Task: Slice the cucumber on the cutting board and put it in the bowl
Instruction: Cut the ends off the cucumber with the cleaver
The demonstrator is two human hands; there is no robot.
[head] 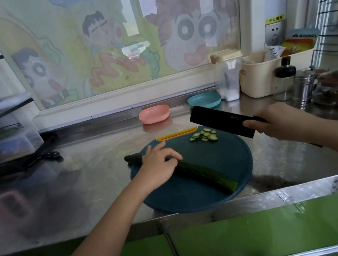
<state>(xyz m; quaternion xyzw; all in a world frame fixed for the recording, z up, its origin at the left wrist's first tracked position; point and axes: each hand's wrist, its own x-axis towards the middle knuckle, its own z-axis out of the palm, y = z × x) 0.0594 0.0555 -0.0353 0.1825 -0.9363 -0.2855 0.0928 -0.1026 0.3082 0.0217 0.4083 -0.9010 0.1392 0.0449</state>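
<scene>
left grip point(159, 168) over cucumber point(208, 175), covered middle maybe only pressed

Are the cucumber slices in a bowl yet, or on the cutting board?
On the board: the slices lie piled near its far edge; neither the pink bowl nor blue bowl shows any green.

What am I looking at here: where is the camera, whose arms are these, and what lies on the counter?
No machine here: these are a person's bare arms, filmed by one camera worn on the head, looking forward and down. The left hand rests on a long cucumber lying on a round dark cutting board. The right hand grips a black knife, held off the board. A few cut slices lie at the board's far side. Behind it, on the steel counter, stand a pink bowl and a blue bowl.
</scene>
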